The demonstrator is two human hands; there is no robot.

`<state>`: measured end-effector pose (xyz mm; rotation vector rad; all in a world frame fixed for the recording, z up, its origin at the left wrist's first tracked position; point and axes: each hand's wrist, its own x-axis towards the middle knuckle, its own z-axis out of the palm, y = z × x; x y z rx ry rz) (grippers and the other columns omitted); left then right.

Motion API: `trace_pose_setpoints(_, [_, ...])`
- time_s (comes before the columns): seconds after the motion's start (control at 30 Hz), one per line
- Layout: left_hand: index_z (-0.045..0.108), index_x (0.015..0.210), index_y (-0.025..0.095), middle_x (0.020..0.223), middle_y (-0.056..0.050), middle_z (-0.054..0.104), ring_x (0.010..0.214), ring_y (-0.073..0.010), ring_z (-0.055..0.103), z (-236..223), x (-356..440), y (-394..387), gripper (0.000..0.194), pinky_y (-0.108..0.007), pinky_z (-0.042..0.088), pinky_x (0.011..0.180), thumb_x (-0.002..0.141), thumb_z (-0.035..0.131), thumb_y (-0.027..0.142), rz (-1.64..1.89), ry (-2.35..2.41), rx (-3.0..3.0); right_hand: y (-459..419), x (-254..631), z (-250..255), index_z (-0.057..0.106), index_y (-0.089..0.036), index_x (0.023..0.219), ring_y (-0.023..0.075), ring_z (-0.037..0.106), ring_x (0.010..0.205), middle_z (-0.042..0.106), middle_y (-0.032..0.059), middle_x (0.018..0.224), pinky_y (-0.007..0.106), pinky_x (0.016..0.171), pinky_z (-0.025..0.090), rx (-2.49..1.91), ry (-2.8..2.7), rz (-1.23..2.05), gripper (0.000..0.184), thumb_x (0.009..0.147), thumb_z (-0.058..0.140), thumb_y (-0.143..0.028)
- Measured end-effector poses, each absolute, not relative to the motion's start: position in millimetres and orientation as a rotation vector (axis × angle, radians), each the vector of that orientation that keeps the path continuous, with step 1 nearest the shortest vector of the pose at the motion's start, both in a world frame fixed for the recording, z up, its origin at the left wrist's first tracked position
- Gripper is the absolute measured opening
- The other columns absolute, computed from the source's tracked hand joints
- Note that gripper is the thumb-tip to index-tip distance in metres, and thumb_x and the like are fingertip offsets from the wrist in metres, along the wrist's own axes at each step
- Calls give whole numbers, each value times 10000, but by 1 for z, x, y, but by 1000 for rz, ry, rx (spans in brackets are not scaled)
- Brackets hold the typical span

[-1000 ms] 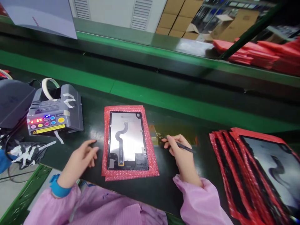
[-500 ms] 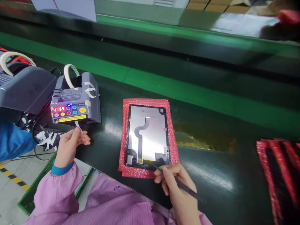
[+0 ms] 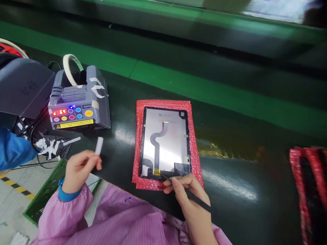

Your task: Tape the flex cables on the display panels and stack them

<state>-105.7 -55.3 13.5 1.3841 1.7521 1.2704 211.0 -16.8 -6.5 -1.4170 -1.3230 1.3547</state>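
A short strip of white tape [image 3: 99, 145] is pinched upright between the thumb and finger of my left hand [image 3: 81, 168], in front of the grey tape dispenser [image 3: 89, 92]. My right hand [image 3: 190, 194] grips black tweezers [image 3: 198, 202] like a pen. Their tip points at the lower edge of a tablet screen panel [image 3: 171, 146], near the yellow end of its ribbon cable [image 3: 156, 149]; I cannot tell whether it touches. The panel lies with its silvery back up on red bubble wrap [image 3: 195, 149].
A second grey machine [image 3: 25, 85] stands at the far left, beside a blue sleeve [image 3: 12, 149] of another person. White tape scraps [image 3: 52, 148] cling to the table's left edge above a green crate [image 3: 42, 194]. More red-wrapped pieces [image 3: 301, 177] lie at the right.
My left hand has drawn the tape strip away from the dispenser's outlet and holds it up. My right hand with the tweezers has shifted slightly left along the panel's lower edge. The view has tilted down.
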Motion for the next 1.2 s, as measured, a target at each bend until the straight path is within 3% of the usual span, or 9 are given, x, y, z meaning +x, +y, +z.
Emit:
trace_pose_setpoints(0.17, [655, 847, 195, 701, -13, 717, 660, -133, 671, 16, -77, -47, 236, -229, 517, 641, 1030, 507, 183, 1094, 1411, 1849, -15, 210, -7, 651, -219, 750, 200, 734, 608, 757, 51, 685, 322, 617, 633, -1422, -1340, 1352, 296, 923, 749, -437])
trace_pose_setpoints(0.3, [627, 1044, 211, 866, -46, 765, 837, -198, 707, 15, -58, -34, 97, -328, 553, 796, 1002, 541, 197, 986, 1333, 2096, -15, 208, -6, 666, -227, 763, 199, 744, 622, 762, 46, 699, 319, 627, 638, -1438, -1328, 1374, 270, 927, 747, -426])
trace_pose_setpoints(0.43, [579, 1159, 210, 1007, -70, 770, 1007, -230, 711, 13, -47, -30, 218, -408, 548, 941, 953, 543, 147, 906, 1292, 2146, -15, 208, -6, 666, -233, 751, 194, 735, 579, 766, 43, 696, 313, 597, 636, -1433, -1334, 1394, 272, 916, 758, -428])
trace_pose_setpoints(0.57, [551, 1200, 201, 1167, -74, 775, 1263, -231, 658, 7, -37, -30, 349, -461, 459, 1146, 900, 500, 29, 913, 1205, 2201, -13, 210, -6, 669, -233, 757, 194, 745, 583, 773, 43, 702, 302, 600, 640, -1438, -1344, 1416, 266, 922, 749, -425])
trace_pose_setpoints(0.7, [584, 1144, 167, 1269, -82, 755, 1425, -249, 554, -1, -28, -29, 319, -491, 328, 1281, 882, 486, 12, 819, 1062, 2341, -13, 209, -4, 657, -236, 753, 184, 749, 588, 780, 37, 713, 278, 592, 630, -1460, -1357, 1419, 269, 921, 749, -424])
trace_pose_setpoints(1.0, [575, 1206, 179, 1313, -84, 736, 1432, -248, 543, -11, -21, -29, 401, -551, 347, 1271, 862, 479, -3, 769, 1045, 2359, -14, 211, 7, 655, -231, 798, 122, 578, 387, 733, 11, 627, 222, 364, 444, -1611, -1345, 1199, 293, 902, 753, -486])
trace_pose_setpoints(1.1, [538, 1279, 192, 1247, -99, 744, 1363, -250, 598, -4, -15, -32, 522, -531, 425, 1222, 805, 445, -7, 879, 1031, 2194, -10, 216, 22, 687, -251, 948, 142, 645, 488, 774, 32, 754, 229, 401, 444, -1518, -1243, 1123, 234, 955, 696, -485])
trace_pose_setpoints(1.2, [517, 1274, 195, 1173, -111, 731, 1188, -234, 680, 1, -5, -35, 585, -419, 580, 1035, 727, 429, 5, 972, 989, 1994, 2, 217, 42, 676, -260, 866, 204, 739, 698, 804, 65, 905, 284, 568, 562, -1373, -1340, 1292, 261, 913, 744, -508])
